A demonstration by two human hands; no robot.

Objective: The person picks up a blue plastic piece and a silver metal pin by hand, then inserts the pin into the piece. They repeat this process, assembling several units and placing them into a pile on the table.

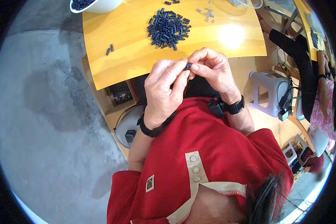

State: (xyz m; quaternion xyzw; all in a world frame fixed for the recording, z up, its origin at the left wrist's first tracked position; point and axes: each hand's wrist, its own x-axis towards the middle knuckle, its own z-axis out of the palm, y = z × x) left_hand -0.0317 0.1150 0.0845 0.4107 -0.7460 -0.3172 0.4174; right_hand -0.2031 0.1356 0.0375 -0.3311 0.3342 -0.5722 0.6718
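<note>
Above the near edge of the yellow table my two hands meet, fingertips almost touching. Between them is a small dark blue cylindrical part (188,66), mostly covered by the fingers. My left hand (165,84) is closed, thumb and forefinger pinching one side of the part. My right hand (214,69) pinches its other side with thumb and forefinger. Beyond the hands lies a heap of similar dark blue cylindrical parts (167,30). Two loose dark blue parts (109,49) lie on the table at the left, apart from the heap.
The yellow table (115,31) carries several small metal springs (207,15) at the far right, near a clear bowl (250,4). A white container (106,5) of dark parts stands far left. A plastic stool (263,91) is at right; another person's arm (322,86) shows at the right rim.
</note>
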